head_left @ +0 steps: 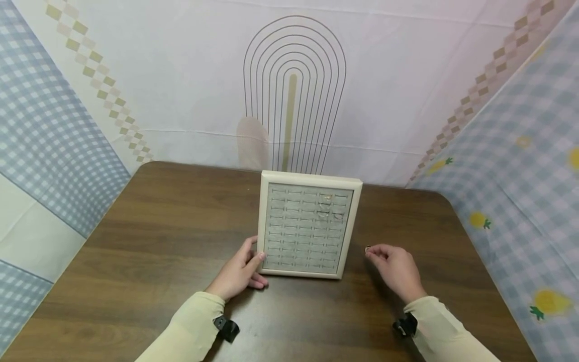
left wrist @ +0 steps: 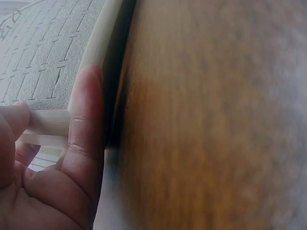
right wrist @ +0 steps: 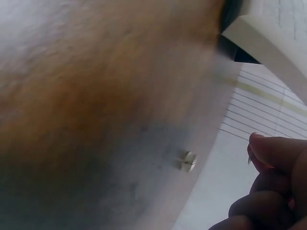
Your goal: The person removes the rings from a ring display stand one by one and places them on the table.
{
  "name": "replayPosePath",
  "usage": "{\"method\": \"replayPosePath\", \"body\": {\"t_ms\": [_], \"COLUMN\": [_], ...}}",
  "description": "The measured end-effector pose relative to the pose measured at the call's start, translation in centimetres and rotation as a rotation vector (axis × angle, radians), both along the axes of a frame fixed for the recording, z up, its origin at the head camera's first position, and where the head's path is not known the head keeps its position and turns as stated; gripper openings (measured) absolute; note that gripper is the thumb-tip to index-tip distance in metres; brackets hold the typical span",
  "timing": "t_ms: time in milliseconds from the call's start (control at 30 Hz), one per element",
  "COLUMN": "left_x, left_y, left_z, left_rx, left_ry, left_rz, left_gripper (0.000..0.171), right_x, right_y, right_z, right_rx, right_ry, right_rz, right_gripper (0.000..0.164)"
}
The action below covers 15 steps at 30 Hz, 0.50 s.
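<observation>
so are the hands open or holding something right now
Left hand: closed, holding the frame.
Right hand: fingers curled near a ring; can't tell whether it holds anything.

Tabletop (head_left: 181, 226): wood-grained, smooth, glossy where light falls
Frame (head_left: 312, 178): smooth, low sheen, plastic or painted wood, cannot tell which
Slotted panel (head_left: 289, 229): cloth-like, matt, finely rough
Small loose piece (right wrist: 190, 161): bright, shiny, looks metal
Backdrop (head_left: 190, 75): matt cloth, lightly creased
Checked drape (head_left: 524, 176): matt cloth, gently rumpled
Sleeve (head_left: 185, 324): matt, smooth-looking cloth
</observation>
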State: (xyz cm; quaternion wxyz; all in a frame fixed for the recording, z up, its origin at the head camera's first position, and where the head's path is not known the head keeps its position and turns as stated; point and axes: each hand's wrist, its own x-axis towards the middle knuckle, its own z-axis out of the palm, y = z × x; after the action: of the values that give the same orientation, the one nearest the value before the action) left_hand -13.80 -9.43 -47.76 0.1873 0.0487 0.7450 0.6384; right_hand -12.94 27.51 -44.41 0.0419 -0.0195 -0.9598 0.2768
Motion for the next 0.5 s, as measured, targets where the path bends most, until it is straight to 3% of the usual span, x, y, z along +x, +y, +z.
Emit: {"method": "replayPosePath", "body": {"t_ms": [500], "left_x": [-0.1], "left_y": [-0.1], "left_z": [-0.1], "left_rx": [0.0], "left_ry": [-0.009], "left_rz": [0.002], "left_gripper": [0.051], "right_x": [0.3], "right_y": [1.3], "right_z": [-1.6], "right_rx": [0.036], "right_ry": [-0.073], "right_rz": [-0.004], "right_gripper": [0.012]}}
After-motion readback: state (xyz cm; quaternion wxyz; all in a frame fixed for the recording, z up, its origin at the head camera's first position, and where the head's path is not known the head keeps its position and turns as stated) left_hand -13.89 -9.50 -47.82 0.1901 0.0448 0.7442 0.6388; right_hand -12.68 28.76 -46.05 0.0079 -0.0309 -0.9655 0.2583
